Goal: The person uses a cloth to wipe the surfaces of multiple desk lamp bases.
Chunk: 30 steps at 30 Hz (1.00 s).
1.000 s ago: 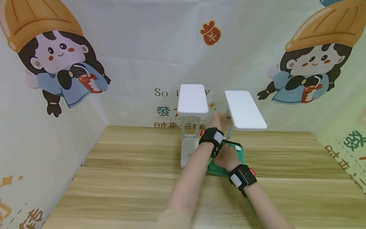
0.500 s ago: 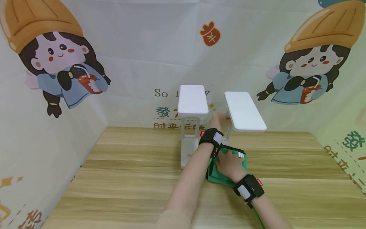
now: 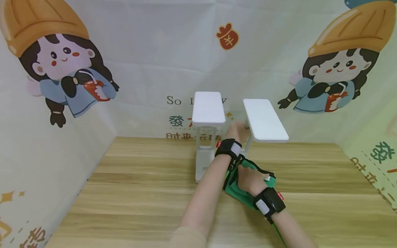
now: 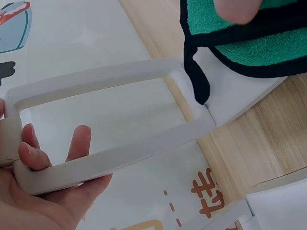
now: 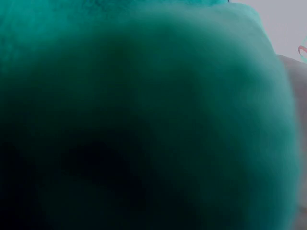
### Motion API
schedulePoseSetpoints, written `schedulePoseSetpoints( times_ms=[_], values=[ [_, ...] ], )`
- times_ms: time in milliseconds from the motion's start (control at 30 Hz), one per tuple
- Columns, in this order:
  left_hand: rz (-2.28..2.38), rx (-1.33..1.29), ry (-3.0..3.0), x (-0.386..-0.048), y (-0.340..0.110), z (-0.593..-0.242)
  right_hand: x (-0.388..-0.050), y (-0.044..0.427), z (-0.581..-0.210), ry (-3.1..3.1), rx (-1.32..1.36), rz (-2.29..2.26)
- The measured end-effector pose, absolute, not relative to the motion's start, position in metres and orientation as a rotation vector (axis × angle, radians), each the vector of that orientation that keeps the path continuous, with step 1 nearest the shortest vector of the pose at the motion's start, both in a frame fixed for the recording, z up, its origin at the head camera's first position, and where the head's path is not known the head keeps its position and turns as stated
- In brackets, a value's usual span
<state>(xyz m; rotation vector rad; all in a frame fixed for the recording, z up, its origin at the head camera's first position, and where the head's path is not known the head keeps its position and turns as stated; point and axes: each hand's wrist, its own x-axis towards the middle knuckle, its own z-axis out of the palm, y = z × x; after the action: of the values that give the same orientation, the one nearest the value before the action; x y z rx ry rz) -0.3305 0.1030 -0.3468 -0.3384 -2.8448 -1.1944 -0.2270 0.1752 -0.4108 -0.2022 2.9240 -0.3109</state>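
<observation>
My left hand [image 3: 237, 132] grips the upright of the right-hand white folding stand [image 3: 266, 120] beneath its tilted top plate. In the left wrist view its fingers curl round one end of the stand's open rectangular frame [image 4: 110, 164]. Over the stand's base, my right hand [image 3: 252, 179] holds a green cloth [image 3: 238, 193] with black edging, which bunches up around the fingers. A black loop [image 4: 197, 79] on the cloth hangs against the frame's lower end. Blurred green fabric [image 5: 192, 105] fills most of the right wrist view, hiding the right fingers.
A second white stand [image 3: 208, 107] stands upright just left of my left forearm. Both are on a wooden table [image 3: 139, 193], in front of a printed cloth backdrop [image 3: 161, 51] that also covers the sides.
My right hand first drew the cloth toward me and to the right, flattening over it, then gathered it up so its right side lifted. My left hand has kept its place on the stand.
</observation>
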Motion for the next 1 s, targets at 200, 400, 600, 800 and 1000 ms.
schedulePoseSetpoints(
  times_ms=[200,400,600,800,1000],
  values=[
    [-1.201,-0.347,-2.835,-0.330,0.105,-0.345,-0.245,0.182,-0.409,2.942,-0.224,-0.408],
    [-1.251,-0.327,-2.810,-0.328,0.104,-0.345,-0.243,0.183,-0.405,2.909,-0.255,-0.380],
    [-1.263,-0.335,-2.801,-0.328,0.102,-0.343,-0.232,0.183,-0.400,2.856,-0.267,-0.382],
    [-1.220,-0.321,-2.810,-0.329,0.103,-0.341,-0.248,0.187,-0.405,2.941,-0.322,-0.452],
    [-1.230,-0.326,-2.805,-0.328,0.103,-0.345,-0.241,0.183,-0.410,2.954,-0.309,-0.370]
  ],
)
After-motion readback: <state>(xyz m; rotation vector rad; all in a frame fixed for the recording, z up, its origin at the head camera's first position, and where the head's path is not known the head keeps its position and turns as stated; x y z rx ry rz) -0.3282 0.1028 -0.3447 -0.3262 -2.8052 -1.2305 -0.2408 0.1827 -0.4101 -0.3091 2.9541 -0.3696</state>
